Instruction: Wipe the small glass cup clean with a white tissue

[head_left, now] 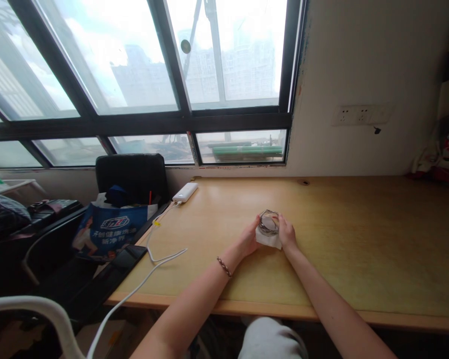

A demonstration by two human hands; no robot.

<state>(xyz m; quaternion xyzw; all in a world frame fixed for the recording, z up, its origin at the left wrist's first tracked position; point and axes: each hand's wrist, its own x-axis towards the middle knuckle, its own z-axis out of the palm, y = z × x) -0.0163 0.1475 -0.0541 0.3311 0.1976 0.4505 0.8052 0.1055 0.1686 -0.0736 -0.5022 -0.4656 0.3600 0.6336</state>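
Above the wooden desk (217,259), a round coil of thin, dark greyish strands that looks like wire (264,227) is held between my two hands. A small white sheet, paper or tissue (268,240), shows under and in front of the coil. My left hand (250,237) grips the left side, its thumb along the coil's edge. Opposite it, my right hand (287,232) closes on the right side with its fingers at the rim. The undersides of both hands are hidden. A braided bracelet (224,268) circles my left wrist.
A white power bank (185,192) lies at the desk's far left corner, and its white cable (160,261) runs over the left edge. Beyond that edge stands a black chair (130,172) with a blue bag (112,227). Windows and a wall socket (362,115) are behind the desk.
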